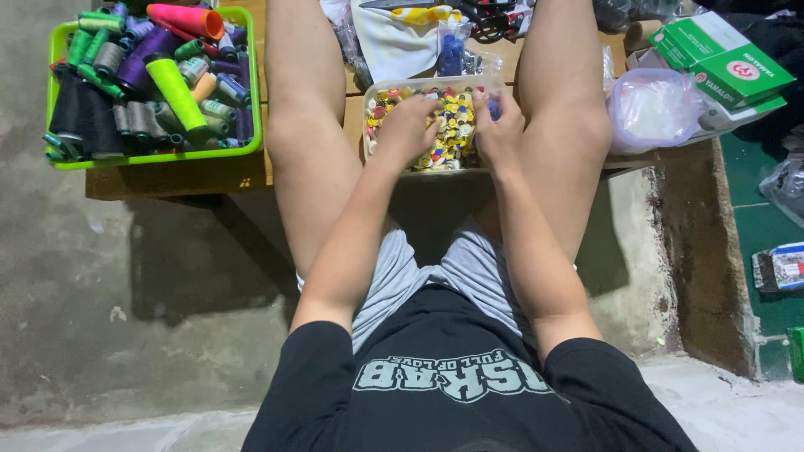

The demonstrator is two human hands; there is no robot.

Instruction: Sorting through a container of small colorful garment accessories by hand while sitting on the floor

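A seated person leans over a low wooden bench (180,177), 2 bare knees spread wide, both hands sunk in a clear plastic tub (432,84) of buttons (452,125) set between the legs, just ahead of the wrists. Well out beyond the left hand, a green basket (255,100) sits packed with thread spools (134,75) in purple, green, grey and orange. Off past the right hand lie a green and white box (720,59) and a crumpled clear bag (653,109); beyond the fingertips, a heap of cloth and small bags (419,33) crowds the far side of the bench.

The tub looks light and thin-walled, likely to flex if squeezed, so its rim or the 2 short sides seem the safest places to grip. The buttons, yellow, red, white and blue, appear hard, smooth and tiny; they would probably slide and scatter easily, and are best pinched singly between fingertips.

The left hand (408,125) rests knuckles-up on the pile, fingers curled loosely down into the buttons; whether it has hold of any cannot be told. The right hand (496,125) is half curled at the tub's right side, fingertips dipping among the buttons, its grasp equally hidden.
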